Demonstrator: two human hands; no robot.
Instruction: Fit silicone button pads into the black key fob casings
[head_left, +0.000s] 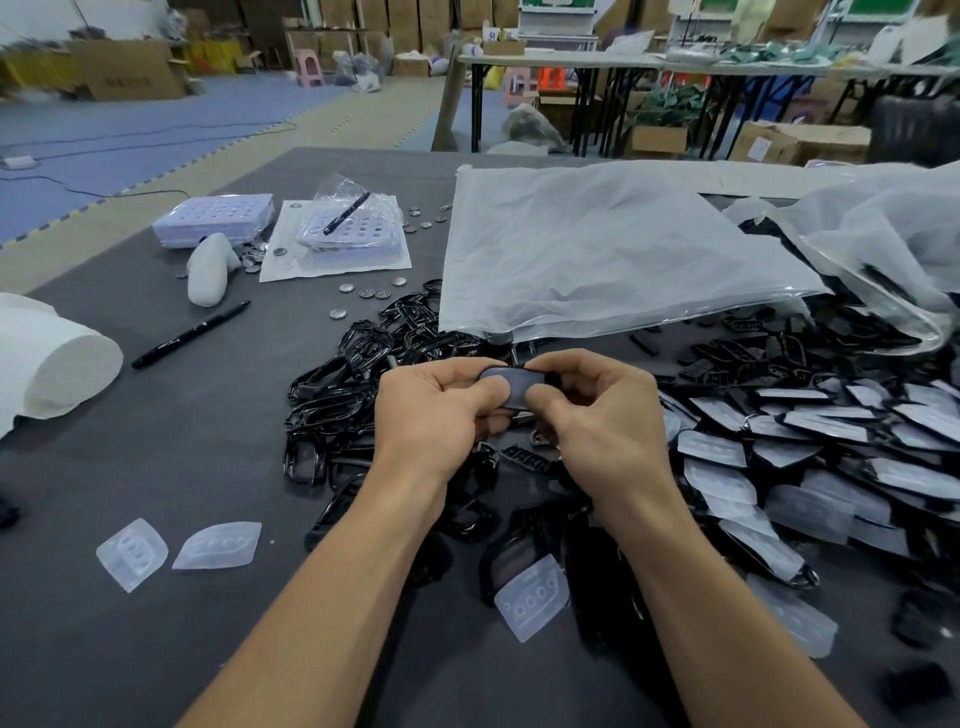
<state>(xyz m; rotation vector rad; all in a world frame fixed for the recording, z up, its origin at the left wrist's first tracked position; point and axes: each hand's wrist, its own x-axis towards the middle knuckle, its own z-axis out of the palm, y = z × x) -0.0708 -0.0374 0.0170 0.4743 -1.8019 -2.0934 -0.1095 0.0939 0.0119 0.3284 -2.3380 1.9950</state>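
Observation:
My left hand (436, 415) and my right hand (597, 415) hold one black key fob casing (514, 387) between them above the table's middle. A translucent silicone pad lies in the casing, and both thumbs press on it. Beneath and to the left lies a heap of empty black casings (358, 384). Loose silicone button pads lie near the front: two at the left (132, 553) (218, 545) and one under my right forearm (532, 597). To the right is a spread of casings with pads in them (810, 467).
A large white plastic bag (597, 249) lies behind the heap, another crumpled bag (893, 244) at far right. Two black markers (189, 335) (347, 213), coin cell batteries (369, 292), stacked button sheets (215, 218), a white glove (208, 267) and a paper roll (57, 358) occupy the left of the grey table (156, 467).

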